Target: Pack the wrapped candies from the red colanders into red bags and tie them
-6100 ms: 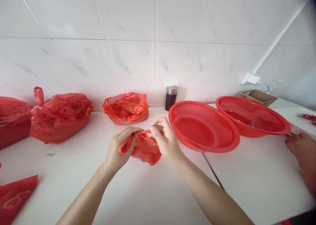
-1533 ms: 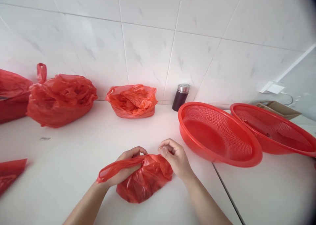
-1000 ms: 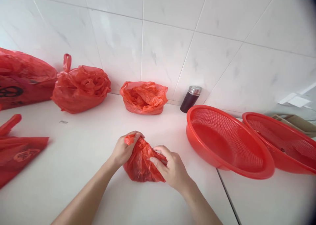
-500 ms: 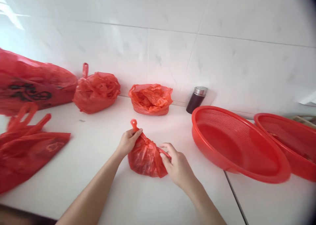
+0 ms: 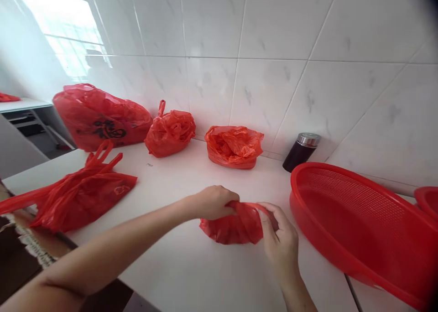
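A small red plastic bag point(image 5: 232, 225) lies on the white counter point(image 5: 178, 266) in front of me. My left hand point(image 5: 214, 201) is closed over its top left, gripping the plastic. My right hand point(image 5: 280, 239) pinches a red handle loop at the bag's right side. The bag's contents are hidden.
A large red mesh basket point(image 5: 359, 230) stands right of my hands, with a second red basket's rim point(image 5: 427, 200) at the far right. A dark flask point(image 5: 301, 152) stands by the tiled wall. Three filled red bags point(image 5: 234, 147) point(image 5: 170, 129) point(image 5: 99, 118) line the wall; flat red bags point(image 5: 78, 195) lie at left.
The view has swung left and the window now shows. My left hand has moved from the raised handle onto the bag's top; the bag lies flatter. My right hand still holds the right handle.
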Available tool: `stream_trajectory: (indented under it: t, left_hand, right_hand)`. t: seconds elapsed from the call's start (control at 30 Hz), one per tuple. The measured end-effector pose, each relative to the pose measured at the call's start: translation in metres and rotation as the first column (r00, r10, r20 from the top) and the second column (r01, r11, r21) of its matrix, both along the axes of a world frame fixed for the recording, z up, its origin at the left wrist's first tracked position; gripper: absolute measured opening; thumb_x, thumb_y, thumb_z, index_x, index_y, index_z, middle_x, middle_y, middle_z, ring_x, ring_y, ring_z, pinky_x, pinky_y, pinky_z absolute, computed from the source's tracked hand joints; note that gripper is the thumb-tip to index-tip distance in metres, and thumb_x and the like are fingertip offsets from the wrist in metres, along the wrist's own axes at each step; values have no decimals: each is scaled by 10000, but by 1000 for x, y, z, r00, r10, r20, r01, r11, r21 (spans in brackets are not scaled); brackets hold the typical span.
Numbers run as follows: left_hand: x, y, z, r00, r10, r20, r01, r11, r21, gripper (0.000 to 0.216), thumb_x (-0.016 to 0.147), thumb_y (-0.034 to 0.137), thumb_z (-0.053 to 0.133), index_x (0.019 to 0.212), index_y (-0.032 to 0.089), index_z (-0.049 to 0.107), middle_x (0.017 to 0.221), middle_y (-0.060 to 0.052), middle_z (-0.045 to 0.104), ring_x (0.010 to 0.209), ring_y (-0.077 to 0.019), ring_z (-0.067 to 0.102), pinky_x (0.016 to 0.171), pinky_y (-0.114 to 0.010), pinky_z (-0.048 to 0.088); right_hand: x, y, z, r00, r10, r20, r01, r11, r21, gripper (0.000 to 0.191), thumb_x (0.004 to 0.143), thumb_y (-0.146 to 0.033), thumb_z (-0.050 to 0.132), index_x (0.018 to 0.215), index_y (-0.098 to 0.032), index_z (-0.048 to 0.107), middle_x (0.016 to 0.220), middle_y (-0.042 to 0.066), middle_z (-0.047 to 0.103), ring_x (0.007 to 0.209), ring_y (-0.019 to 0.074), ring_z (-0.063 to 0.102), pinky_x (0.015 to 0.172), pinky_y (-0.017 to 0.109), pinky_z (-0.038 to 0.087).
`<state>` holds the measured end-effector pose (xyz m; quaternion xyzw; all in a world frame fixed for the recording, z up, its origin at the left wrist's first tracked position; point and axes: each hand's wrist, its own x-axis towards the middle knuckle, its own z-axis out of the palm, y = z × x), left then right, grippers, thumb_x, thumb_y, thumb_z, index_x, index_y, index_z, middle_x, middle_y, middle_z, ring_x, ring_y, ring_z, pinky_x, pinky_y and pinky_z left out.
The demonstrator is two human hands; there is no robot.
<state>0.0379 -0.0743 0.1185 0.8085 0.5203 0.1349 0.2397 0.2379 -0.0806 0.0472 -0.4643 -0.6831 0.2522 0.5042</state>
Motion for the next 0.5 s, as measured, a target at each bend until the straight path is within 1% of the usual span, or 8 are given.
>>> stream_trajectory:
  t: [0.1, 0.17, 0.23, 0.3, 0.37, 0.43, 0.47, 0.5]
  left_hand:
    - [-30, 9, 4, 998, 63, 29, -60, 996, -72, 144, 775, 333, 574, 658, 250, 590, 626, 21, 590, 583, -172, 521, 495, -258, 375]
    - [-57, 5, 12, 991, 124, 41, -119, 987, -107, 171, 786, 395, 571, 715, 250, 627, 650, 21, 601, 580, -169, 523, 486, -255, 384]
    - [-87, -7, 20, 970, 233, 63, -224, 966, -133, 226, 792, 451, 572, 769, 242, 655, 672, 12, 621, 578, -171, 542, 484, -256, 403]
    - [-120, -25, 26, 918, 385, 99, -366, 916, -162, 269, 769, 493, 611, 813, 236, 678, 697, -2, 653, 592, -180, 579, 497, -255, 440]
    - [-155, -47, 26, 852, 508, 125, -477, 853, -211, 336, 743, 508, 647, 936, 237, 695, 804, -28, 710, 681, -210, 647, 563, -264, 505]
    - [-191, -69, 19, 775, 617, 140, -567, 775, -278, 503, 710, 494, 694, 1138, 234, 649, 989, -58, 736, 844, -252, 689, 682, -288, 548]
    - [-210, -80, 14, 743, 656, 134, -603, 742, -292, 589, 692, 477, 717, 1215, 227, 611, 1067, -74, 729, 913, -270, 688, 730, -303, 552]
    - [-229, -90, 8, 718, 685, 124, -638, 718, -276, 651, 671, 457, 738, 1260, 230, 583, 1138, -81, 712, 974, -279, 678, 770, -314, 548]
  right_hand:
    - [3, 6, -2, 994, -83, -67, 78, 993, -83, 253, 897, -394, 528, 1022, -204, 640, 1011, 89, 695, 877, 202, 651, 710, 288, 525]
    - [3, 7, -2, 991, -83, -107, 68, 988, -136, 286, 882, -433, 551, 1019, -197, 636, 1008, 98, 690, 861, 203, 650, 667, 276, 520]
    - [0, 4, -2, 992, -42, -117, 22, 986, -167, 293, 882, -457, 552, 997, -201, 635, 986, 90, 688, 834, 192, 646, 632, 258, 511]
    - [-4, 0, -2, 997, 14, -77, -26, 986, -165, 271, 894, -453, 537, 964, -211, 635, 933, 69, 685, 790, 176, 636, 611, 244, 502]
    - [-8, -3, -5, 998, 63, -9, -64, 989, -133, 249, 903, -440, 525, 939, -218, 633, 868, 49, 675, 728, 162, 616, 591, 240, 494]
    - [-11, -5, -8, 994, 100, 50, -96, 991, -92, 242, 912, -431, 511, 925, -222, 632, 808, 33, 658, 648, 147, 582, 565, 242, 484]
    - [-13, -5, -10, 991, 112, 71, -107, 991, -76, 241, 914, -430, 507, 921, -224, 632, 782, 25, 650, 611, 140, 564, 550, 241, 479]
    - [-14, -5, -12, 989, 119, 85, -113, 991, -67, 240, 915, -430, 505, 920, -226, 631, 759, 18, 642, 583, 134, 549, 536, 240, 474]
